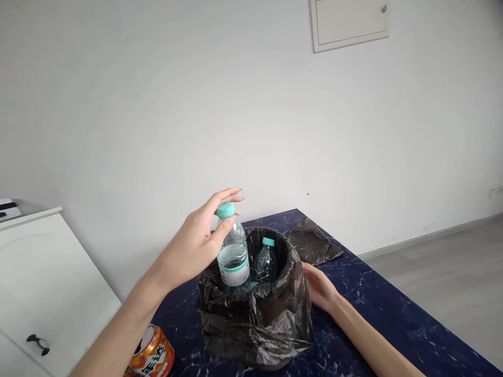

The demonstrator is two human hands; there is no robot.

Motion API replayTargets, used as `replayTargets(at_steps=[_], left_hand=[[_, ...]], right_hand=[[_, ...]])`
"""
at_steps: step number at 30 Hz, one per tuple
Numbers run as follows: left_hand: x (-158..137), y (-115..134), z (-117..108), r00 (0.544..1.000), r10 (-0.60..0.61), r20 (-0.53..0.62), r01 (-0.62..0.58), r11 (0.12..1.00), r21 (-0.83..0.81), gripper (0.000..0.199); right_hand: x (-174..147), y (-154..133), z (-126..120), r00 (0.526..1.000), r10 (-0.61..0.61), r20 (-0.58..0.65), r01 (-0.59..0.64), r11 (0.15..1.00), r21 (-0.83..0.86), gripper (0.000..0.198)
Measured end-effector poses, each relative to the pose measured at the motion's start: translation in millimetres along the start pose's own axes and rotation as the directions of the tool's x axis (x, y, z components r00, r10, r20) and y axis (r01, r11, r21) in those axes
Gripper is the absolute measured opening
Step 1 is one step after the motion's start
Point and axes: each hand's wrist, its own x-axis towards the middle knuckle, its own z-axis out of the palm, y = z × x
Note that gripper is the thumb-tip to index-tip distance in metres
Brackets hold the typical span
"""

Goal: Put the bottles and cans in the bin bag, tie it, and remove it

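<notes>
- Clear bottle (234,261): stands nearly upright, lower end inside the bag-lined bin (257,327), left of centre at 9 o'clock; aqua cap on.
- Left hand (195,242): partly closed about the neck and cap, thumb in front, fingers behind; holds the clear bottle.
- Right hand (320,285): against the bin's side at 3 o'clock; fingertips hidden, so its opening and any grip cannot be told.
- Second bottle (265,264): inside the bin, at 3 o'clock from the first.
- Worktop (361,309): dark blue, marbled; carries the bin, an orange can (153,356) at 8 o'clock and black plastic film (314,243) at 2 o'clock.
</notes>
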Motion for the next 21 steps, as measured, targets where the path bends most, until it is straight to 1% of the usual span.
replayTargets(at_steps=[5, 11, 14, 18, 21], left_hand=[[-0.3, -11.8, 6.6, 0.998, -0.034, 0.052, 0.032, 0.999, 0.031, 0.046], [-0.5, -16.7, 12.1, 0.986, -0.083, 0.142, 0.075, 0.995, 0.059, 0.047], [-0.1, -19.6, 17.1, 0.982, -0.07, 0.176, 0.058, 0.995, 0.078, 0.047], [-0.2, -24.5, 25.6, 0.981, -0.034, 0.189, 0.019, 0.997, 0.081, 0.048], [-1.9, -27.3, 30.5, 0.978, -0.036, 0.204, 0.02, 0.996, 0.082, 0.051]], right_hand=[[-0.5, -1.2, 0.8, 1.0, 0.005, 0.006, -0.005, 1.0, -0.004, 0.016], [-1.2, -2.3, 2.8, 1.0, 0.01, 0.011, -0.01, 1.0, -0.022, 0.017], [-1.5, -2.2, 3.2, 1.0, 0.009, 0.012, -0.009, 1.0, -0.026, 0.018], [-1.8, -2.8, 2.7, 1.0, 0.011, 0.015, -0.011, 0.999, -0.032, 0.018], [-1.7, -3.3, 2.2, 1.0, 0.013, 0.017, -0.012, 0.999, -0.035, 0.018]])
